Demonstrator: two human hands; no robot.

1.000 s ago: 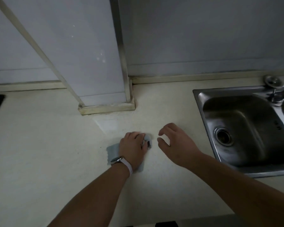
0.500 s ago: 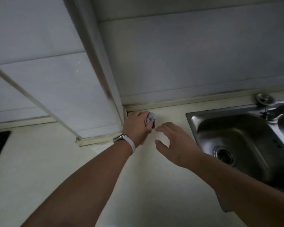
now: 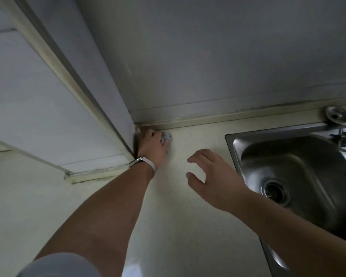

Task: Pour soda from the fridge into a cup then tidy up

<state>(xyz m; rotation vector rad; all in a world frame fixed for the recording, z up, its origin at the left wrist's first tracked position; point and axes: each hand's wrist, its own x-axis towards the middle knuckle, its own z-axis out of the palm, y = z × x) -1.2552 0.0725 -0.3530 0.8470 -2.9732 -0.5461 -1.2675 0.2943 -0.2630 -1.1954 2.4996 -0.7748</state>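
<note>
Cloth [image 3: 166, 136], pale blue and bunched, gripped by left hand [image 3: 151, 145] on speckled bench [image 3: 180, 226] left of the steel sink [image 3: 300, 176]; right hand [image 3: 214, 176] nearer the sink, fingers relaxed, empty.

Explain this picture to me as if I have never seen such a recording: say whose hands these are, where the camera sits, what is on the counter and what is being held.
There is no machine here. A person wears one wide-angle camera on the head, so you look forward and down along their own arms.

The left hand, with a watch on its wrist, reaches to the back corner of the pale counter, where a wall column meets the back wall. It grips a small grey-blue cloth, mostly hidden by the fingers.

The right hand hovers above the counter, fingers loosely spread, holding nothing.

To the right is a steel sink, with a drain in its basin.
</note>
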